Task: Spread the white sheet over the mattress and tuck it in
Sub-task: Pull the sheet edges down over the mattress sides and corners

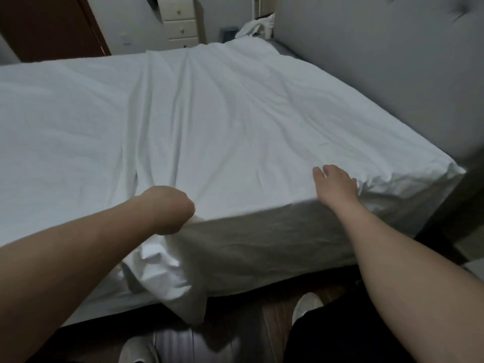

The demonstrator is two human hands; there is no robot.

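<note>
Step in hand: the white sheet [209, 121] already lies over the top of the mattress [262, 247]; the work now is at the near edge, so I judge this to be the tucking stage, not the spreading.
White sheet: it covers the mattress top from the headboard [379, 74] side across to the far edge, with long creases running away from the near edge; a loose bunch of it hangs down over the near side of the mattress, below the left hand.
Mattress: its grey near side is bare between the two hands, so the sheet is not yet pulled down or tucked there.
Left hand [170, 210]: clenched on a gathered fold of the sheet at the near edge of the mattress, the knuckles turned down; the fingers themselves are hidden.
Right hand [335, 183]: fingers spread and relaxed, lying flat on the sheet at the near edge, closer to the headboard corner; it grasps nothing.
Headboard corner: the sheet is puckered over the mattress corner nearest the headboard, seemingly wrapped there.
Next move, as I judge it: draw the bunched fold taut along the near edge, then push it under the mattress while the flat hand holds the top smooth.
Beyond the mattress: a small chest of drawers [180, 19] stands on the far side.
</note>
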